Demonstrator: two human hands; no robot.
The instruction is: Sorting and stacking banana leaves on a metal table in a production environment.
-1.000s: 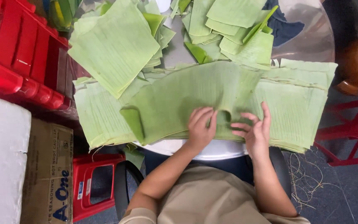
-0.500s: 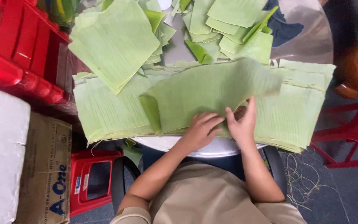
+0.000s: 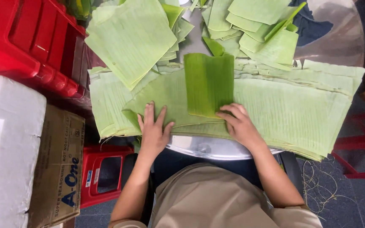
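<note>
A wide stack of long banana leaf sheets (image 3: 292, 105) lies across the near half of a round metal tray (image 3: 216, 147). On top of it sits a darker green folded leaf piece (image 3: 208, 83), upright in the middle. My left hand (image 3: 153, 128) rests flat, fingers spread, on the stack's near left part. My right hand (image 3: 237, 122) presses its fingers on the lower right corner of the folded piece. Neither hand grips anything.
More cut leaf squares lie heaped at the back left (image 3: 134, 36) and back right (image 3: 262, 25). A red plastic crate (image 3: 26, 46) stands at left, with a white foam box (image 3: 5, 147), a cardboard box (image 3: 58, 169) and a red stool (image 3: 104, 173) below it.
The top leaf has been folded over into a darker upright piece at the middle. My hands, close together before, have moved apart, left hand flat on the stack, right hand on the fold.
</note>
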